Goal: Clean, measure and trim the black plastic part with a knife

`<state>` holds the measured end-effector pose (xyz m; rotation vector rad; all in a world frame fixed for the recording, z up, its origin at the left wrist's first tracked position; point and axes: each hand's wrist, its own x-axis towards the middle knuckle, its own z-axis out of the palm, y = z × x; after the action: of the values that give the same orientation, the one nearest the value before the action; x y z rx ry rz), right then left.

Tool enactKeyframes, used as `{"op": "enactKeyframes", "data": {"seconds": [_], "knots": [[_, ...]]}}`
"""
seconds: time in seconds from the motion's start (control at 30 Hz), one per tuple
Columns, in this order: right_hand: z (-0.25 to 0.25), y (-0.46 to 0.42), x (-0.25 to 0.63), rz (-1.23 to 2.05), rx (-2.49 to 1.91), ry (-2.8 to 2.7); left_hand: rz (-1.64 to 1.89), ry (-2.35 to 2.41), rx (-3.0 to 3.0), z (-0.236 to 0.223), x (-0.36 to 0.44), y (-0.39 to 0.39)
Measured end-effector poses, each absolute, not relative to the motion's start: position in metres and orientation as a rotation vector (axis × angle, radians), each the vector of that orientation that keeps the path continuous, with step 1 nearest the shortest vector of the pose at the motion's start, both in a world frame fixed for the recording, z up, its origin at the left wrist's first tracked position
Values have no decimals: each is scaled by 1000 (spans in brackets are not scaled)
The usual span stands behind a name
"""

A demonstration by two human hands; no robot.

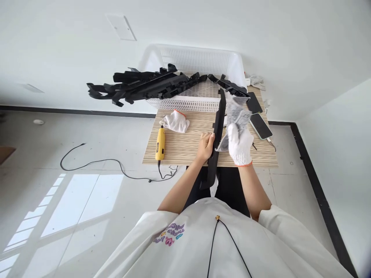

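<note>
My bare left hand [205, 146] grips a long black plastic strip [218, 133] near its middle; the strip runs from the basket down past the table's near edge. My right hand [240, 144] wears a white knit glove and is closed on a grey cloth or abrasive pad [235, 114], pressed against the strip's right side.
A white mesh basket [203, 61] at the table's far end holds several long black plastic parts [145, 87] that overhang to the left. On the striped wooden table [185, 148] lie a yellow corded rotary tool [160, 143], a spare white glove [176, 121] and two phones [260, 125].
</note>
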<state>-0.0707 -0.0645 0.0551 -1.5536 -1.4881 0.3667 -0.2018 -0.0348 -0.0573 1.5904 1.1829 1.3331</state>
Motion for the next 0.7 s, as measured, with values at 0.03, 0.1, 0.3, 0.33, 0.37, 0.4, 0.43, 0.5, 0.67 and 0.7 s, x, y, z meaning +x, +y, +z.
{"op": "enactKeyframes", "data": {"seconds": [0.03,0.1,0.3,0.33,0.37,0.4,0.43,0.5,0.67,0.7], "knots": [[57,-70,-77,356,-1555,-1668,1332,1163,1585,-63,-203,-34],[50,-79,-92,292,-1567,-2012,1327,1121,1574,-77,-206,-34],[21,-82,-116,135,-1817,-2151,1295,962,1512,-105,-213,-31],[23,-78,-116,126,-1842,-2152,1283,924,1505,-104,-213,-30],[26,-73,-117,116,-1868,-2154,1275,902,1498,-102,-213,-29],[30,-68,-118,107,-1892,-2156,1273,901,1491,-99,-212,-28],[34,-61,-120,98,-1920,-2159,1277,912,1479,-96,-211,-28],[41,-47,-126,82,-1965,-2155,1283,938,1454,-89,-208,-26],[43,-7,-142,7,-1899,-2133,1284,988,1413,-77,-204,-24],[43,0,-144,-15,-1882,-2122,1280,1003,1406,-75,-204,-24]]}}
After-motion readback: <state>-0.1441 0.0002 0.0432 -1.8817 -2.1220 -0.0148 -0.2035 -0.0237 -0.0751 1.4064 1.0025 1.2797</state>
